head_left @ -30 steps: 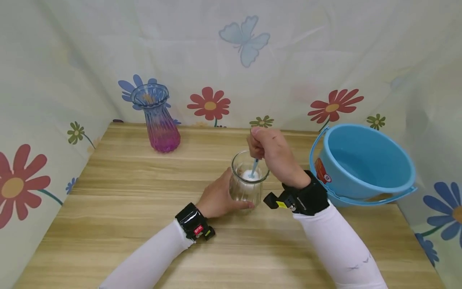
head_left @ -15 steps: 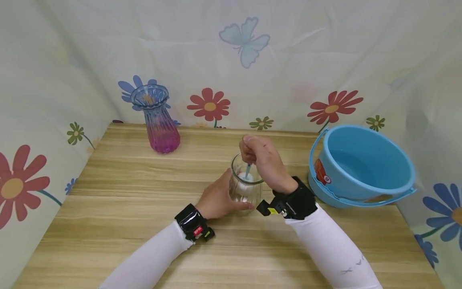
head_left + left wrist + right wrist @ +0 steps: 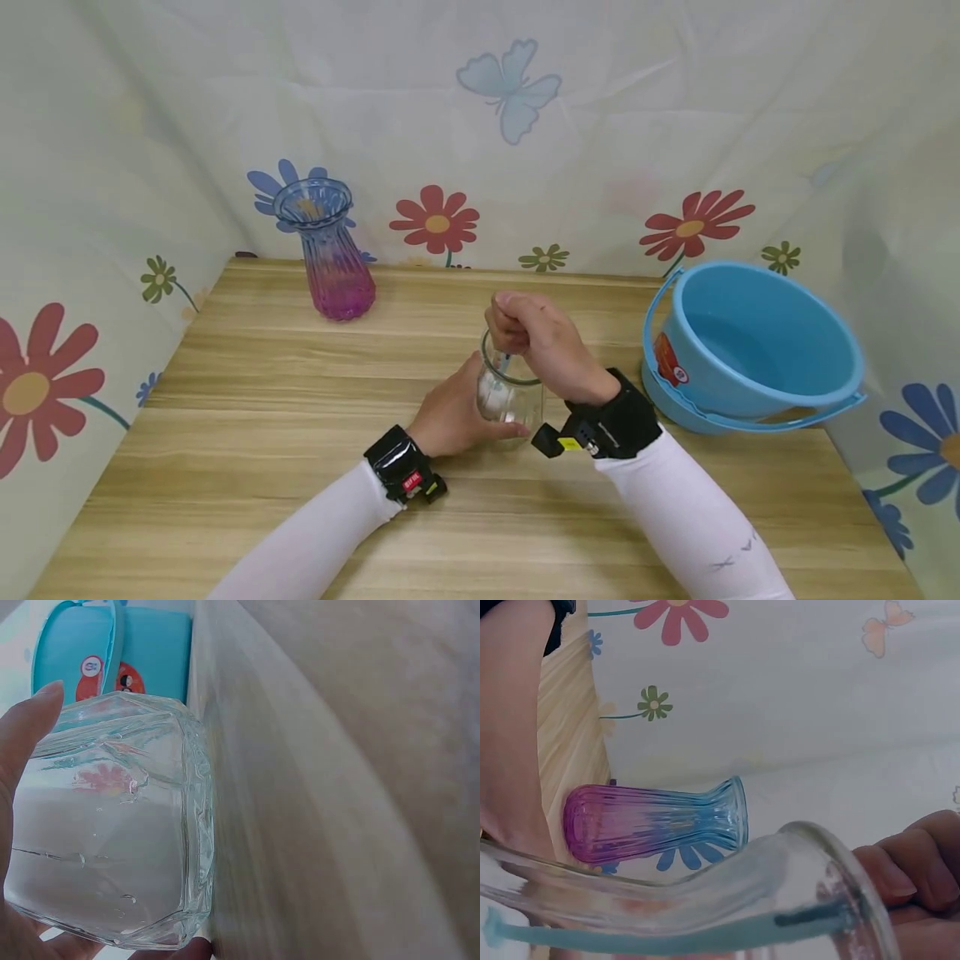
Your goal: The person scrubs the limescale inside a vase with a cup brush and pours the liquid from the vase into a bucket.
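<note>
A light wooden table (image 3: 262, 467) stands against pale curtains (image 3: 637, 125) printed with red flowers and a blue butterfly.

Light is bright, soft and even across the head view, with only faint shadows beneath the forearms on the wooden surface (image 3: 247, 467); straight edges bow slightly toward the corners. The left wrist view is washed out, the surface smeared and out of focus beside the clear jar (image 3: 112, 825). In the right wrist view the jar rim is blurred, the vase (image 3: 652, 821) sharper.
</note>
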